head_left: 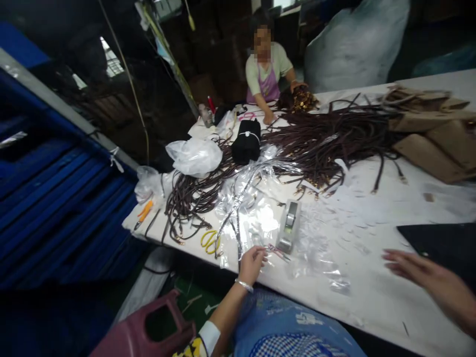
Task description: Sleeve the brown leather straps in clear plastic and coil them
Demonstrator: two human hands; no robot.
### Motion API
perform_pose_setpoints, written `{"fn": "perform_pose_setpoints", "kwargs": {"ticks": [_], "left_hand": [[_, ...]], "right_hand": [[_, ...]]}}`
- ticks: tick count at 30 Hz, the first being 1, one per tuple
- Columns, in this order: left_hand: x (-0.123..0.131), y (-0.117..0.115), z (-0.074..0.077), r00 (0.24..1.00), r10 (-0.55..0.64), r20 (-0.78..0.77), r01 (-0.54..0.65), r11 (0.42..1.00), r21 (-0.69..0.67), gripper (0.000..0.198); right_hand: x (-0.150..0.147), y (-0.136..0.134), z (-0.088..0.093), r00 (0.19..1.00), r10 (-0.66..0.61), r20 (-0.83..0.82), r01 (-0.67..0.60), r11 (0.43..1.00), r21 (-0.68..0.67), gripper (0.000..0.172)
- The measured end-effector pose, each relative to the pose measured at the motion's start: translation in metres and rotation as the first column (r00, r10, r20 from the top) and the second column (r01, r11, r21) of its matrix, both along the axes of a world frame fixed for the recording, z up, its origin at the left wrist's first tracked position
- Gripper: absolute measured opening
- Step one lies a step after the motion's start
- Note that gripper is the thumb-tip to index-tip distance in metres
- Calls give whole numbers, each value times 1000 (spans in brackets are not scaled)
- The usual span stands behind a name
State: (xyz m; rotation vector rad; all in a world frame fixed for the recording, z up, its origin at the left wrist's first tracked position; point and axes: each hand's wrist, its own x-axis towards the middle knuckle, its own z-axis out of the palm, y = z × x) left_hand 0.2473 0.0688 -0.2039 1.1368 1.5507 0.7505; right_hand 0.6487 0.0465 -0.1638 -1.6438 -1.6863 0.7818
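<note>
My left hand (252, 263) rests at the near edge of the white table (372, 297), fingers pinched around a small pink-handled tool (277, 252), beside a grey tape dispenser (289, 225). Clear plastic bags (260, 208) lie around it. My right hand (427, 277) hovers flat over the table at the right, fingers stretched out, holding nothing, next to a black sheet (442, 243).
A big heap of dark brown straps (327, 139) covers the table's middle. Yellow scissors (210, 240), an orange tool (145, 210), a black pouch (246, 144) and brown bags (439, 139) lie about. A person (266, 69) sits at the far end. A maroon stool (148, 327) stands below.
</note>
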Motion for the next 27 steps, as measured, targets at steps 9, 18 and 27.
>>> {"fn": "perform_pose_setpoints", "kwargs": {"ticks": [9, 18, 27], "left_hand": [[-141, 102, -4, 844, 235, -483, -238, 970, 56, 27], [-152, 139, 42, 985, 13, -172, -48, 979, -200, 17], [-74, 125, 111, 887, 23, 461, 21, 996, -92, 26]], "right_hand": [[-217, 28, -56, 820, 260, -510, -513, 731, -451, 45], [-243, 60, -26, 814, 334, -475, -523, 777, -350, 43], [-289, 83, 31, 701, 164, -694, -434, 870, -233, 50]]}}
